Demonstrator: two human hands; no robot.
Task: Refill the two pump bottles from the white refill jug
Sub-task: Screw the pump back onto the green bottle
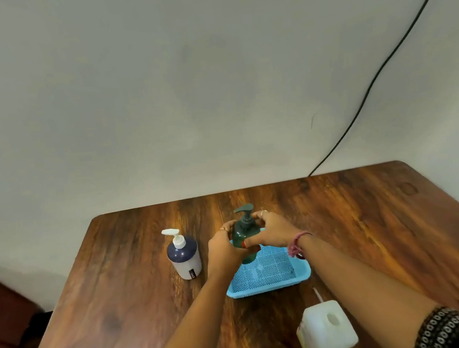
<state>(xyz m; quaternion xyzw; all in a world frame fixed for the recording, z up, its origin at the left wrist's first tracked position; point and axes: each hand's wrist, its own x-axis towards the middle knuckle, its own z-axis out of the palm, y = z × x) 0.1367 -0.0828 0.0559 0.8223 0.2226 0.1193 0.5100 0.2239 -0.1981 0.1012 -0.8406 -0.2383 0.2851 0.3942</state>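
Only one view here, the head cam looking down at a dark reddish wood-grain counter (372, 229) pushed up against a plain pale wall.

Both hands are on the green pump bottle (244, 230), which stands upright at the far end of a light blue mesh tray (269, 281). It's dark green and kinda see-through, rounded shoulders, matching green pump head with the nozzle pointing right-ish. The left hand (225, 246) is wrapped around the body from the left side, fingers curled closed on it. The right hand (272, 230) is closed around the neck and shoulder just under the pump, ring on one finger, pink thread bracelet on the wrist.

The other pump bottle (185, 257) stands on the counter just left of the tray, not touched: pale body, navy blue top, white pump, small dark label near the base.

The white refill jug (325, 331) sits near the front edge of the counter, well apart from the hands. Squarish, milky plastic, cap off so you can see the round opening on top.
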